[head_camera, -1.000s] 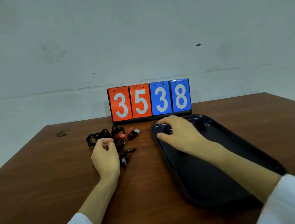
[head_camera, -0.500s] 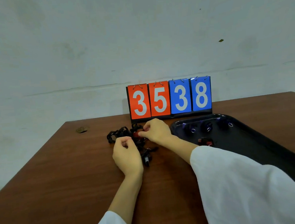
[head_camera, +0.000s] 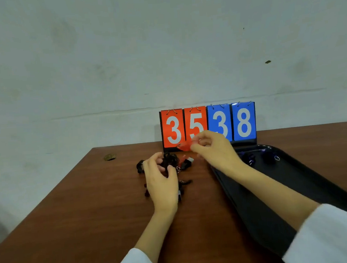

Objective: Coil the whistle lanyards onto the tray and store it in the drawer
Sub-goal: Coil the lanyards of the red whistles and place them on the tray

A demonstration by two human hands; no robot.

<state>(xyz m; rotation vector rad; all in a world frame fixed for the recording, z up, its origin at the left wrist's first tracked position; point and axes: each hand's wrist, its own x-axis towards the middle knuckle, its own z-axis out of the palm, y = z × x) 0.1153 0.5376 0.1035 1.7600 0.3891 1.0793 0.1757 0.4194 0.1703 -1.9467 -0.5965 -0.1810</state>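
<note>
At the far left edge of the table [head_camera: 70, 201] a small brown mark [head_camera: 109, 157] is noted. Next comes the heap of black lanyards [head_camera: 171, 160], loose on the wood, and it is held down by the left hand [head_camera: 162, 182], with the fingers curled round the cords. Just to the right, a red whistle [head_camera: 185, 146] is raised clear of the heap, pinched between the thumb and fingertips of the right hand [head_camera: 213, 149] in front of the scoreboard [head_camera: 243, 121]. The whistle is blurred, so a trailing cord cannot be made out.

These cords are judged light, limp and quick to snag. The hard whistle body is the sensible hold, and the cord can be drawn out while the heap is pinned.

On the right lies the black tray [head_camera: 309, 178], with one coiled bundle [head_camera: 249, 159] and a second bundle [head_camera: 271, 158] side by side at its far end. No drawer is shown.
</note>
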